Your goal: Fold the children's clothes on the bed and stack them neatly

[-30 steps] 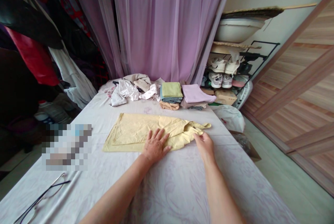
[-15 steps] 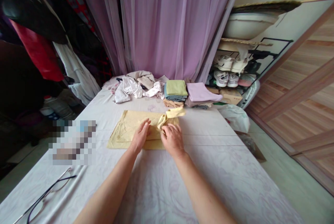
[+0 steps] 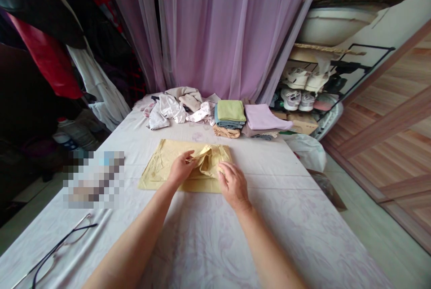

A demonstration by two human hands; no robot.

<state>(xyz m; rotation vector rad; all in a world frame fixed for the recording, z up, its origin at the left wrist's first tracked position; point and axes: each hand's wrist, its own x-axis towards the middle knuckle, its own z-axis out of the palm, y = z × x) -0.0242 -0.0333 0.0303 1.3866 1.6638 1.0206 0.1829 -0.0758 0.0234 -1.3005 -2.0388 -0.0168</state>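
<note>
My L hand [image 3: 182,168] is curled over a gathered ridge of the pale-yellow thin cotton shirt [image 3: 206,162], fingertips pressed in. It looks pinched, but the thumb is partly hidden. My R hand [image 3: 234,186] is more open, fingertips at the ridge's right side; can't tell if it's clamping cloth or only touching. Hands are apart, w/ the bunch between them.

Shirt position: centre of bed, directly ahead of me, a flat rectangular fold w/ a loose bunch on top. It lies on a white bed sheet w/ faint lilac pattern [image 3: 202,244].

Handling est.: light, soft, limp; likely to slump if held at one point. Best hold: both hands along a folded edge, not the loose bunch.

Near L, on the sheet: thin-framed dark glasses [image 3: 57,253].

Far edge of bed, L to R: crumpled white clothes [image 3: 168,111], folded green cloth [image 3: 231,111], folded pale-pink cloth [image 3: 266,117].

Beyond: sheer purple curtain [image 3: 208,33]; R of it, white sneakers on a black wire rack [image 3: 296,78].
</note>
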